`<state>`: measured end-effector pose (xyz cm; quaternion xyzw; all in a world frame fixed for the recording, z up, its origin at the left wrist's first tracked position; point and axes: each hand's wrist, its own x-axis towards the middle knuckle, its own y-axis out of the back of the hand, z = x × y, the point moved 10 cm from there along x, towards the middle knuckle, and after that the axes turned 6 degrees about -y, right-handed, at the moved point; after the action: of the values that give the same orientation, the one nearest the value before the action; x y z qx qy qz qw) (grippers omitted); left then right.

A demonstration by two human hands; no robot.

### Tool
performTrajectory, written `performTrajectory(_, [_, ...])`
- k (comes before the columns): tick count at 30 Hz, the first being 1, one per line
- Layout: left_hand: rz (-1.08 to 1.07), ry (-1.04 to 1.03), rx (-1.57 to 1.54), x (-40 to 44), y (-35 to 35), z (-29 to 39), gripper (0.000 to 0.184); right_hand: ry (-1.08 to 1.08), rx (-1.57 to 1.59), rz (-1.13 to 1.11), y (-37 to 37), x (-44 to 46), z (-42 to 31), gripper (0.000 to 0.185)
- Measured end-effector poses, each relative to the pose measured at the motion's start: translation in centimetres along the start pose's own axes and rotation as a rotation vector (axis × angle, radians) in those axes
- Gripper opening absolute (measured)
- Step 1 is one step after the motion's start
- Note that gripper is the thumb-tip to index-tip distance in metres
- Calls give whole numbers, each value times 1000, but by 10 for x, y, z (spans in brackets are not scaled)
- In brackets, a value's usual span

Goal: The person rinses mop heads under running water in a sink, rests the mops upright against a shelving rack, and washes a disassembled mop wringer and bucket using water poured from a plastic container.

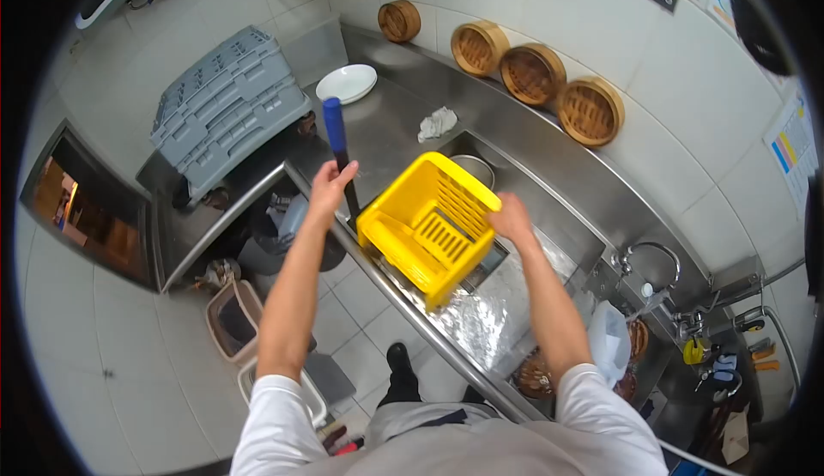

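A yellow mop wringer with slotted walls is held tilted over the sink's front edge, its open top facing me. From its left side rises a dark lever with a blue grip. My left hand is closed around the dark shaft just below that grip. At the wringer's right rim, my right hand grips the upper corner; some of its fingers are hidden behind the plastic. Behind the wringer lies the steel sink, partly covered by it, with a round metal pot inside.
Grey crates are stacked at the left, beside white plates. A crumpled cloth lies on the counter. Several bamboo steamers lean along the wall. A faucet stands at right. Bins sit on the floor below.
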<state>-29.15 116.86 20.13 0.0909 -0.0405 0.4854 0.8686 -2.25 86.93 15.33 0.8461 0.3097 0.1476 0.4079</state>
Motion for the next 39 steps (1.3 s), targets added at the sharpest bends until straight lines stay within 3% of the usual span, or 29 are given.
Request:
performTrajectory(1, [-29,-43,39,13,-2,-2,37,3,-37,-26,9,-4,-17,30])
performTrajectory(3, [-46,37,-7,19,-4,-8,41,-15,-106,-50,16,-12,-33,30])
performTrajectory(6, [-82,39,-150,25,2,-11,47,81,-172,115,46,-11,-59,27])
performTrajectory(9, [17,-64,-345,39,23,53,47,157,-132,34,112,-16,-142,26])
performTrajectory(11, [102,-181,-627,71,52,84,43,-34,-57,19,153,-14,-185,28])
performTrajectory(15, [75,-323,-947,123,110,136,26,310,-204,226,193,-2,-303,30])
performTrajectory(17, [38,-398,-1004,141,141,137,30,454,-177,290,182,19,-338,32])
performTrajectory(19, [79,-401,-916,158,175,111,30,646,-217,399,154,48,-367,34])
performTrajectory(20, [105,-271,-894,176,192,76,28,595,-202,327,131,56,-380,36])
performTrajectory(21, [132,-146,-875,193,204,40,28,728,-133,445,106,62,-390,32])
performTrajectory(23, [285,77,-753,205,218,-19,33,704,-232,379,30,85,-409,20])
performTrajectory(25, [364,108,-784,223,242,-87,44,730,-116,390,-34,107,-408,19])
performTrajectory(27, [465,120,-775,237,259,-139,44,736,-112,481,-73,100,-406,18])
performTrajectory(29, [481,113,-728,248,265,-171,43,656,-125,398,-111,105,-395,16])
performTrajectory(33, [265,312,-807,298,256,-248,37,618,-106,462,-157,124,-399,21])
performTrajectory(35, [-111,604,-1026,322,239,-312,52,519,-130,465,-163,143,-393,26])
performTrajectory(37, [-119,614,-709,298,228,-296,69,406,-119,543,-162,145,-387,36])
performTrajectory(38, [-62,712,-837,284,221,-289,76,365,-134,549,-157,132,-380,36])
performTrajectory(39, [-134,758,-993,266,206,-268,77,415,6,441,-152,105,-374,40])
